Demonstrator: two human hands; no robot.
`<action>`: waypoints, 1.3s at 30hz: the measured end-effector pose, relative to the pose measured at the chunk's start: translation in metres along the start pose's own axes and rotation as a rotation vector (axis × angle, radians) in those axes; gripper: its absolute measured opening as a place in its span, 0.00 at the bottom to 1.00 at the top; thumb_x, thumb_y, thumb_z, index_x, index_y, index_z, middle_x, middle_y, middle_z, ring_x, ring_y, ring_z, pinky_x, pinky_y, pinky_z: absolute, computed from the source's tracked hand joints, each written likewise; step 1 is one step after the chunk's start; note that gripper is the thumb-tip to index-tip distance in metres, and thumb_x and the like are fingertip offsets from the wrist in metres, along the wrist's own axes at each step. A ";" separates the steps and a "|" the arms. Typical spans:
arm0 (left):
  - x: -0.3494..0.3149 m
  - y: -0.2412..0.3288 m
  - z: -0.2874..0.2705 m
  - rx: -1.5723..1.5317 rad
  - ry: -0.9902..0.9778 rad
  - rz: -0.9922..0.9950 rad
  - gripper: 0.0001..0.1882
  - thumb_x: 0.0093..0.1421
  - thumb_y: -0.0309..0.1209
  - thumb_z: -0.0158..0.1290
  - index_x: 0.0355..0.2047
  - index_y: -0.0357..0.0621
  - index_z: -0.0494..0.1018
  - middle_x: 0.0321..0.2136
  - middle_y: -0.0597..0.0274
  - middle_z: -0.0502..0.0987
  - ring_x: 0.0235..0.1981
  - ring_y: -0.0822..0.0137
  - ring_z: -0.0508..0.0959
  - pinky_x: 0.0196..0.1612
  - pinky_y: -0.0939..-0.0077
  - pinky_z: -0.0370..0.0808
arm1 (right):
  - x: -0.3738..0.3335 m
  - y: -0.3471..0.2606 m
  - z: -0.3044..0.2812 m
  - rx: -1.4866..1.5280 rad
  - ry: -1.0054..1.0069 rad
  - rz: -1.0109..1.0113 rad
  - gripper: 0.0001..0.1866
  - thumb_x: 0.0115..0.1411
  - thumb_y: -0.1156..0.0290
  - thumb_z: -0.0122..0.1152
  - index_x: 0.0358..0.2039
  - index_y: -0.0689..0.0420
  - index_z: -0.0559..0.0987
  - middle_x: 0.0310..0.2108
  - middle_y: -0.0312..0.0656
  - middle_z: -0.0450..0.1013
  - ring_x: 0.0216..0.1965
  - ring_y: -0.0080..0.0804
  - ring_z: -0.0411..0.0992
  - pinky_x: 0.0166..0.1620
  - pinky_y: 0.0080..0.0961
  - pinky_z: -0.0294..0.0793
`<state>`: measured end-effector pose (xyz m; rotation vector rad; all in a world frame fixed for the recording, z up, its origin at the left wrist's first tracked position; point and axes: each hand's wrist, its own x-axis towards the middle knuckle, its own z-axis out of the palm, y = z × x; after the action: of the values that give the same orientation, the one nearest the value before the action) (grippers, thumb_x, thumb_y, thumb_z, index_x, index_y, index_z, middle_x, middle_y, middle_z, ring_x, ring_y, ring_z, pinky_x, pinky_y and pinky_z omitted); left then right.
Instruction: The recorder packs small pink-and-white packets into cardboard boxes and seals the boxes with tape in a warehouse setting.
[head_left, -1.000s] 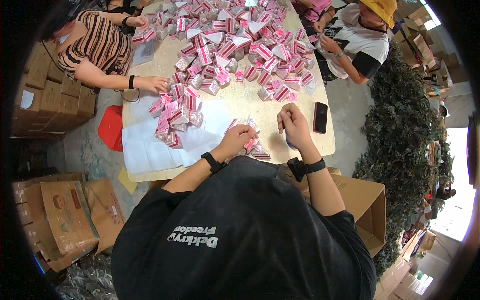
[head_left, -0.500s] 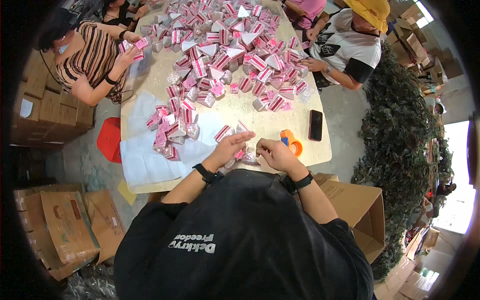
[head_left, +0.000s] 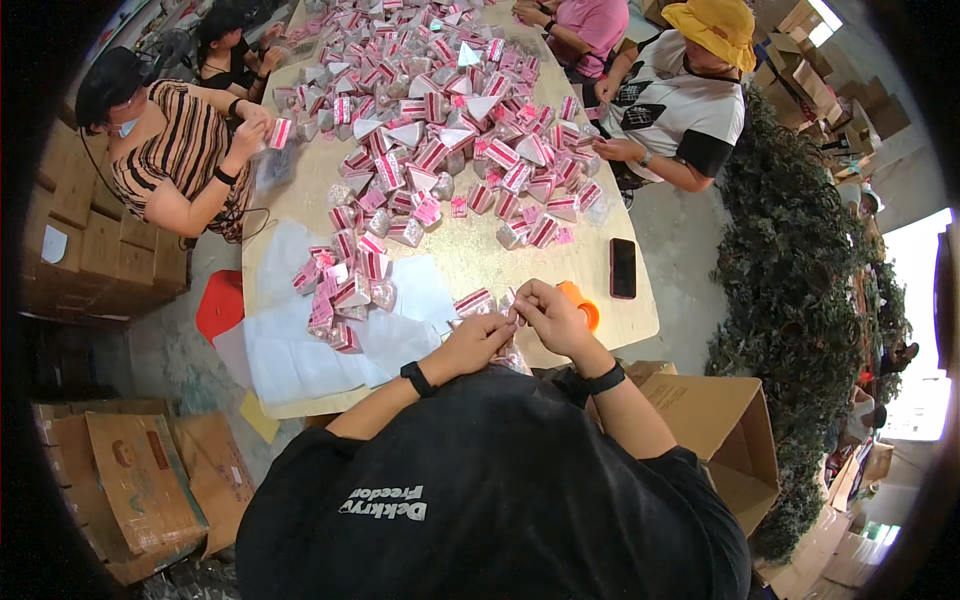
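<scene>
At the table's near edge my left hand [head_left: 476, 345] and my right hand [head_left: 553, 318] meet, fingertips pinched together. Between and below them shows part of a small clear plastic bag [head_left: 512, 360], its top gathered at the fingers; the rest is hidden by my hands and body. A pink-and-white striped packet [head_left: 474, 303] lies just beyond my left hand. Right beside my right hand is an orange tape dispenser [head_left: 583, 308], partly covered by that hand.
A large heap of striped packets [head_left: 430, 110] covers the table's far part. A smaller pile [head_left: 345, 285] rests on white sheeting [head_left: 285, 345]. A phone [head_left: 622, 268] lies at the right edge. Co-workers stand along both sides. An open carton [head_left: 715, 410] stands at my right.
My hands have come together, and their fingertips now pinch at the bag's top. My left hand, open before, has closed. A co-worker at the left has shifted a packet in their hands.
</scene>
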<state>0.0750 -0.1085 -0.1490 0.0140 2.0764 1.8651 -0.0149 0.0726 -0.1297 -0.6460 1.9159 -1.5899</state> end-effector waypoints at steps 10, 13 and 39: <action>0.001 0.002 -0.003 -0.021 -0.052 0.029 0.19 0.72 0.34 0.43 0.30 0.34 0.76 0.22 0.62 0.75 0.27 0.72 0.73 0.34 0.73 0.70 | -0.004 -0.015 0.001 -0.146 0.028 0.026 0.06 0.66 0.73 0.58 0.38 0.63 0.74 0.31 0.39 0.74 0.34 0.24 0.72 0.39 0.24 0.73; 0.003 -0.003 -0.001 -0.075 -0.049 0.041 0.20 0.73 0.34 0.42 0.28 0.35 0.75 0.22 0.64 0.76 0.28 0.73 0.75 0.36 0.74 0.71 | -0.005 -0.010 -0.001 -0.222 0.035 0.037 0.07 0.65 0.72 0.59 0.37 0.63 0.75 0.30 0.40 0.75 0.33 0.25 0.73 0.38 0.24 0.73; 0.004 -0.009 -0.006 -0.278 0.004 -0.042 0.23 0.73 0.34 0.43 0.19 0.39 0.70 0.20 0.62 0.74 0.33 0.68 0.80 0.41 0.74 0.74 | -0.011 0.007 0.002 -0.178 0.169 -0.009 0.06 0.64 0.74 0.58 0.38 0.63 0.75 0.29 0.42 0.75 0.29 0.26 0.72 0.34 0.26 0.72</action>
<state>0.0713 -0.1149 -0.1587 -0.1011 1.7882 2.1111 -0.0054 0.0795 -0.1357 -0.6101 2.2002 -1.5331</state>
